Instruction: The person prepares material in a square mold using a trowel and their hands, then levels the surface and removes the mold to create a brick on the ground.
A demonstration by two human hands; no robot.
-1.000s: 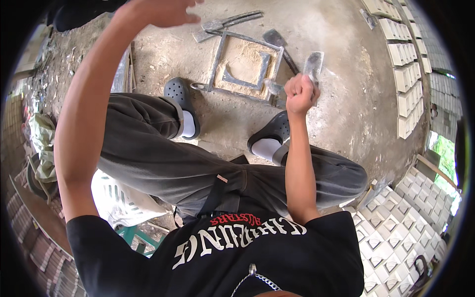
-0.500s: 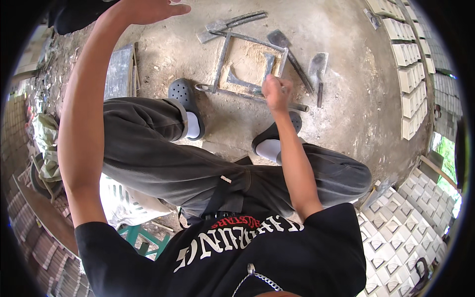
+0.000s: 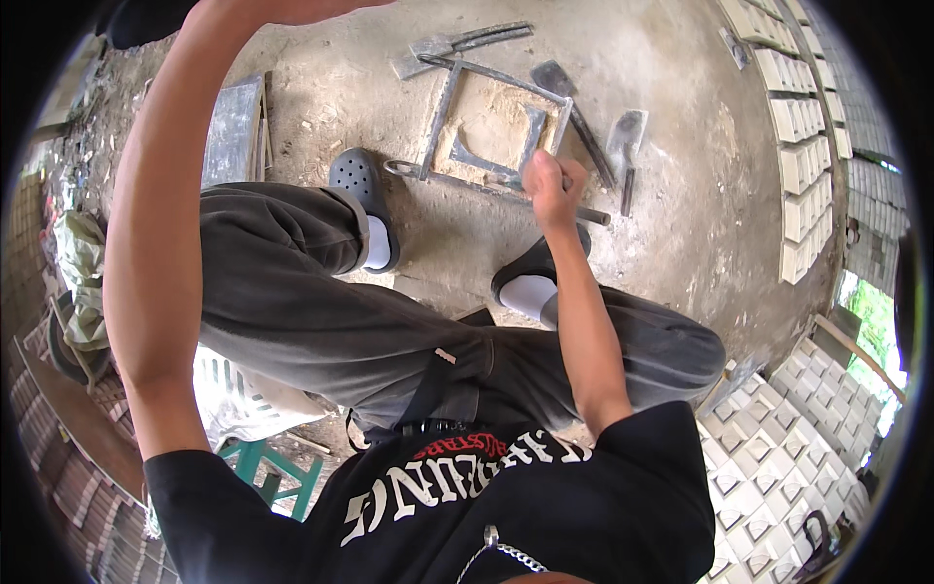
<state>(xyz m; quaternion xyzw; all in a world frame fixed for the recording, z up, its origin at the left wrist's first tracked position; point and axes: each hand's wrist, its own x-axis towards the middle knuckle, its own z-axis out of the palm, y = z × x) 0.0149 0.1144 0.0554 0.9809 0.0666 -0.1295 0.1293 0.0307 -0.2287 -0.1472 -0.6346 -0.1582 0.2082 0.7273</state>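
A seated person leans over a square metal frame [image 3: 491, 131] lying flat on a concrete floor [image 3: 681, 224], at twelve o'clock from the dark clogs [image 3: 362, 200]. The right hand [image 3: 550, 185] is closed in a fist at the frame's near right corner, apparently gripping a small tool or the rail itself; which one cannot be told. The left hand [image 3: 302, 8] is raised to the picture's top edge, mostly out of view, and whether it is open or holds anything cannot be told.

The frame looks stiff and fairly heavy, its thin rails gritty rather than slick; the long handle [image 3: 404, 168] with an eye at its nine o'clock corner seems the natural place to grasp it. It acts as a shallow mould, holding pale, sandy fill with a dark bent strip [image 3: 506, 156] lying in it. That fill would likely crumble if jolted.

Trowels [image 3: 625, 141] lie just beside the frame at three o'clock, another tool [image 3: 457, 44] at twelve. White moulded tiles [image 3: 798, 204] stand in rows further right.
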